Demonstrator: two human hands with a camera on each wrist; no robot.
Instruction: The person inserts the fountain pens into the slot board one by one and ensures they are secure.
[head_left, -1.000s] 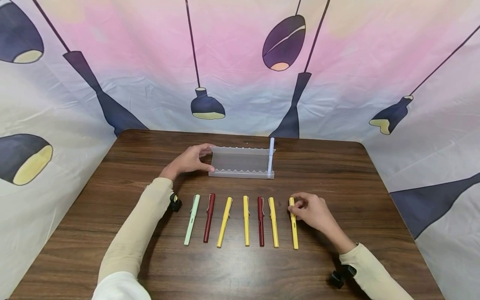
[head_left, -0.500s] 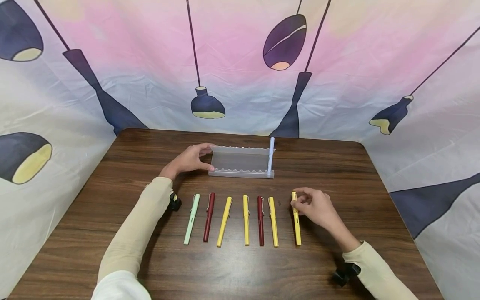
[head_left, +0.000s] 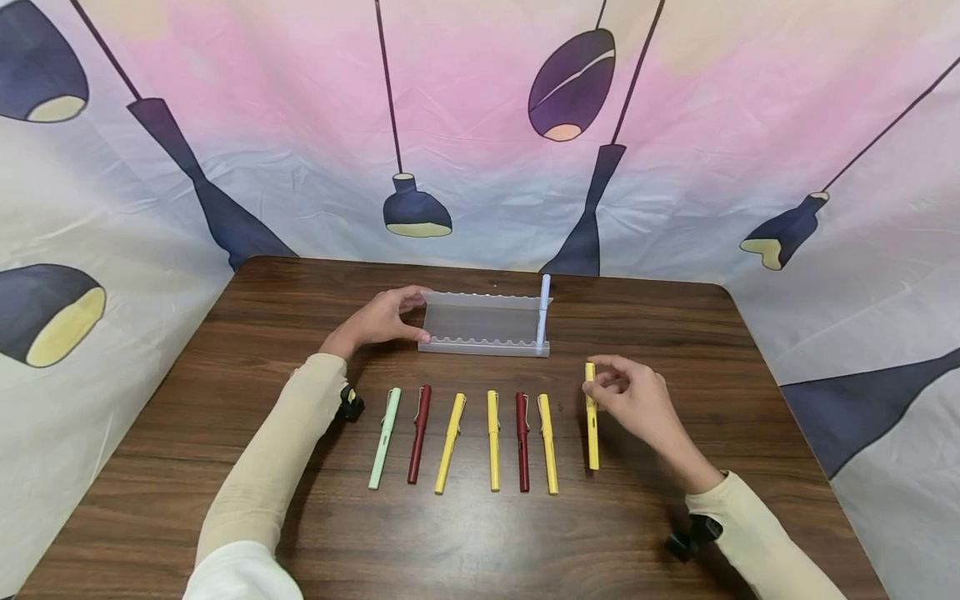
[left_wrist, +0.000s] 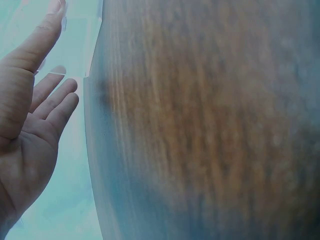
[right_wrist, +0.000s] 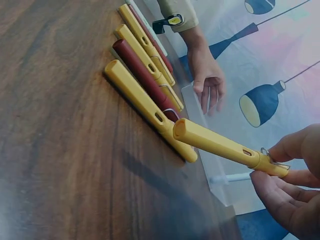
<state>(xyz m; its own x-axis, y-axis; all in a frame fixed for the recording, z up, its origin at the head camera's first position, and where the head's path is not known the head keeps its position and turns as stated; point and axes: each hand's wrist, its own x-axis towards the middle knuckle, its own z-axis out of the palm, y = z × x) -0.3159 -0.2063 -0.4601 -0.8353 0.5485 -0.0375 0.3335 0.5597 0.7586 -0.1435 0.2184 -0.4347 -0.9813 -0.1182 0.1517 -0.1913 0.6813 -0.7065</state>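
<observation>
My right hand (head_left: 636,402) pinches a yellow pen (head_left: 592,437) near its clip end, thumb and fingers on the cap. In the right wrist view this pen (right_wrist: 215,145) is raised, its shadow falling on the tabletop. My left hand (head_left: 381,318) grips the left end of a clear pen rack (head_left: 483,348), thumb at the front corner and fingers at the back. A pale blue pen (head_left: 542,312) stands leaning in the rack's rightmost slot. Below lies a row of pens: a mint green pen (head_left: 385,437), two dark red pens, one a dark red pen (head_left: 522,442), and several yellow pens.
The dark wood table (head_left: 300,533) carries everything. Behind it and at both sides hangs a cloth backdrop (head_left: 315,200) printed with lamps. The row of pens lies between the rack and the table's near side.
My right hand has lifted the yellow pen off the tabletop at the row's right end and moved it farther from me. My left hand and the rack stay in place.
</observation>
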